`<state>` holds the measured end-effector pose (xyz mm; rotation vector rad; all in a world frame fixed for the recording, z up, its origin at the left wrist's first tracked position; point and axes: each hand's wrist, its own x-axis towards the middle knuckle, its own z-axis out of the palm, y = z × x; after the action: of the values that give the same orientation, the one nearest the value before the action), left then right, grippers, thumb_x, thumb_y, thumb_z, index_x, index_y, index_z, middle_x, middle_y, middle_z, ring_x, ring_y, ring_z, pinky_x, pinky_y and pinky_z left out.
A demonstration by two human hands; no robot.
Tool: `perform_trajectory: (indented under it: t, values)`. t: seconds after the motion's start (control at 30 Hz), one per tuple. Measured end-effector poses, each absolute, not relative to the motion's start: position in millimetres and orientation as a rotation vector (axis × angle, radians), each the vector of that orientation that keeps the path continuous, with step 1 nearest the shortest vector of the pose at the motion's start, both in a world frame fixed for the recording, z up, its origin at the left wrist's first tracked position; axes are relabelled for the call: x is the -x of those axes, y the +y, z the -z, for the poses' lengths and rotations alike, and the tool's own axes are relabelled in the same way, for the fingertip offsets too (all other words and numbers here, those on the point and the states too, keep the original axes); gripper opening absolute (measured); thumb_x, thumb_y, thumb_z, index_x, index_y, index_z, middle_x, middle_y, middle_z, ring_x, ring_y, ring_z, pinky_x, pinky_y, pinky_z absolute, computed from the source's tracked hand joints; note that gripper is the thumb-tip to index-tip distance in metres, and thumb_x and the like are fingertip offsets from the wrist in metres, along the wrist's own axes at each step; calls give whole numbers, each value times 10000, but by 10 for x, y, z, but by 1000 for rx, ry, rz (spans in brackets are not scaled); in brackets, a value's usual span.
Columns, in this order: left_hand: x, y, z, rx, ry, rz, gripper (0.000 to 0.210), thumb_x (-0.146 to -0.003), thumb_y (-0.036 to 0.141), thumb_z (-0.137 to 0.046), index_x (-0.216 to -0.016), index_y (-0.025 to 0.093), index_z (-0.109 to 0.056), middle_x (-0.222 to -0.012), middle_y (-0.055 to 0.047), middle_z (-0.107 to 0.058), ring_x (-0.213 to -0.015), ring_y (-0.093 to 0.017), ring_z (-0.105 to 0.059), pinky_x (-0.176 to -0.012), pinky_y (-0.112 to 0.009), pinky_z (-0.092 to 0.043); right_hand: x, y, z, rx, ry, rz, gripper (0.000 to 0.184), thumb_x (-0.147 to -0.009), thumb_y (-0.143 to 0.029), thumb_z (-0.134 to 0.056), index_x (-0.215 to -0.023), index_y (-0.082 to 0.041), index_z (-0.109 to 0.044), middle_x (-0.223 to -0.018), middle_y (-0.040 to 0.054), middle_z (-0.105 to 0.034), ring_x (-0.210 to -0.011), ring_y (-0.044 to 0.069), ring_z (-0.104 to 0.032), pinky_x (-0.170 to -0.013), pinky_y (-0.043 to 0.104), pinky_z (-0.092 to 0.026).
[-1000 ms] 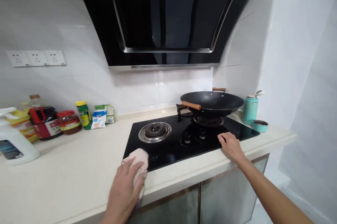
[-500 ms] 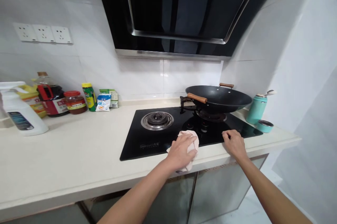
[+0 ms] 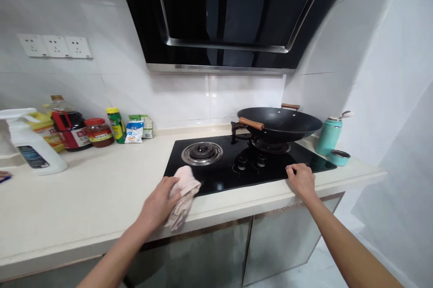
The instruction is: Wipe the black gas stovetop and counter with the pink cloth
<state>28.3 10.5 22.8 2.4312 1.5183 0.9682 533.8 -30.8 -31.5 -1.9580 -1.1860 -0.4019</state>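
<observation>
Left hand [image 3: 161, 200]: closed on the cloth [image 3: 186, 186], thumb and fingers pinching its near side, some fingertips hidden by the folds.
Cloth: pale pink, bunched over the front left corner of the hob [image 3: 219, 179], its lower end drooping at the front edge of the worktop [image 3: 101, 193].
Right hand [image 3: 300, 180]: fingers curled in loosely, knuckles up, resting at the hob's front edge toward its right end.
Hob: black and glossy, set in the worktop, two knobs [image 3: 241, 162] between the burners.
Left burner [image 3: 202, 152]: uncovered, behind the cloth.
Wok [image 3: 284, 125]: black, upright over the right burner [image 3: 270, 147], one wooden handle facing left.
Flask [image 3: 329, 136]: turquoise, upright right of the wok, a matching cup [image 3: 339, 157] just beside it.
Spray bottle [image 3: 39, 148]: white, far left, in front of the dark bottle [image 3: 72, 130].
Jar [image 3: 99, 133]: red-lidded, between the dark bottle and the green shaker [image 3: 117, 126].
Packets [image 3: 135, 132]: right of the shaker, near the wall.
Hood [image 3: 223, 17]: black, above the hob.
</observation>
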Motion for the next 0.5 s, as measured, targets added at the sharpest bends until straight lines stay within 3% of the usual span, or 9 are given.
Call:
perform_trajectory:
  t: [0.2,0.4,0.5]
  values:
    - [279,108,-298,-2322,1646,-991,360,-876,413,-468,-1117,217,-650,-1123,-67,-705,-1028,-238,-666,-935,-384,-527,-5023,-363,148,1901,-1112,393,363,-896,-378,-446,-1084,-192,-695,-1177,149,-636,-1094,337,-510,-909,486,-394]
    - [-570,-34,-218,-2542,1434,-1237,330,-865,391,-567,-1105,223,-718,-1117,-116,-683,-1077,-306,-600,-951,-482,-506,-3487,-409,-288,1320,-1548,139,290,-947,-405,-478,-1113,-254,-660,-1227,99,-616,-1184,270,-536,-1020,448,-406]
    - [-844,-80,-178,-2460,1207,-1329,365,-902,371,-527,-1200,212,-666,-1178,-126,-673,-1094,-300,-595,-986,-508,-489,-2702,-451,-445,1196,-1851,-42,334,-950,-388,-510,-1238,-262,-623,-1363,98,-558,-1268,258,-499,-1079,444,-382]
